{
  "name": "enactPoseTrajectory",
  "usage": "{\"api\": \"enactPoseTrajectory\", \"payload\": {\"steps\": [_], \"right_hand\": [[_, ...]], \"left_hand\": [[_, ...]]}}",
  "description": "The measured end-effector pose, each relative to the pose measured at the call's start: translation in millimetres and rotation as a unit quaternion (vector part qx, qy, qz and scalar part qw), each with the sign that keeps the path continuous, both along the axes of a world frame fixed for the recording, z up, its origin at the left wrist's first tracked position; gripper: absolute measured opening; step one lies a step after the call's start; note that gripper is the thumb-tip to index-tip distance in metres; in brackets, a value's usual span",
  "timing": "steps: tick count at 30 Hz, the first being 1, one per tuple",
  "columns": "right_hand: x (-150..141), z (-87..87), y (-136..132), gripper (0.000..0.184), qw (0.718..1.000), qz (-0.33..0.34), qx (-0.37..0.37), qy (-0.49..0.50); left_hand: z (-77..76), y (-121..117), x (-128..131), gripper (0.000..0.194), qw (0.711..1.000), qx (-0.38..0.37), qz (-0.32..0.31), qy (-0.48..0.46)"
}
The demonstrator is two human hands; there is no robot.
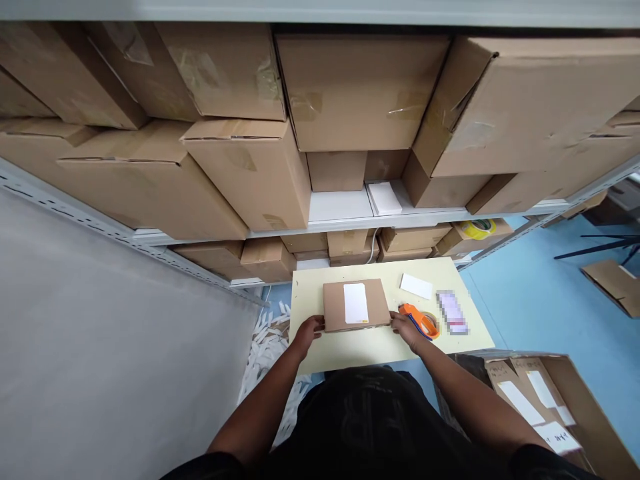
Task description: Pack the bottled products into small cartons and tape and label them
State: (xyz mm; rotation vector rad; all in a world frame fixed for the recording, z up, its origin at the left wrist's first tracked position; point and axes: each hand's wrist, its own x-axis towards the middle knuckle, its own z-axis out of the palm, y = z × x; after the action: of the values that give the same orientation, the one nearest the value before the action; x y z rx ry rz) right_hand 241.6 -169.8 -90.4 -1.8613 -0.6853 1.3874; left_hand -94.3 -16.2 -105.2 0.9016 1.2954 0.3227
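A small brown cardboard box [333,307] with a white label [355,303] on its top lies on the pale yellow table [350,350] in front of me. My left hand [309,333] grips its lower left corner, fingers curled against the side. At the opposite corner, my right hand [403,327] grips the box's right side. Just beyond the right hand is an orange tape dispenser [417,320], with a roll of tape in it. A stack of white labels [416,286] and a blurred-out phone [452,312] lie farther right on the table.
Shelves of cardboard boxes [363,93] rise behind the table. A yellow tape roll [478,229] sits on a lower-shelf box. At my right stands a big open carton [595,407] holding labelled boxes. White paper strips [265,353] cover the floor at left, beside a grey wall [125,333].
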Motion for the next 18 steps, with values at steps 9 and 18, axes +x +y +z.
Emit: {"api": "enactPoseTrajectory", "payload": {"steps": [9, 18], "right_hand": [[23.7, 2.6, 89.1, 0.065, 0.995, -0.064, -0.031, 0.073], [30.7, 30.6, 107.2, 0.069, 0.994, -0.078, 0.068, 0.037]], "left_hand": [[32.8, 50.1, 60.4, 0.066, 0.997, 0.041, 0.022, 0.057], [61.9, 27.8, 81.9, 0.070, 0.986, 0.137, 0.091, 0.003]]}}
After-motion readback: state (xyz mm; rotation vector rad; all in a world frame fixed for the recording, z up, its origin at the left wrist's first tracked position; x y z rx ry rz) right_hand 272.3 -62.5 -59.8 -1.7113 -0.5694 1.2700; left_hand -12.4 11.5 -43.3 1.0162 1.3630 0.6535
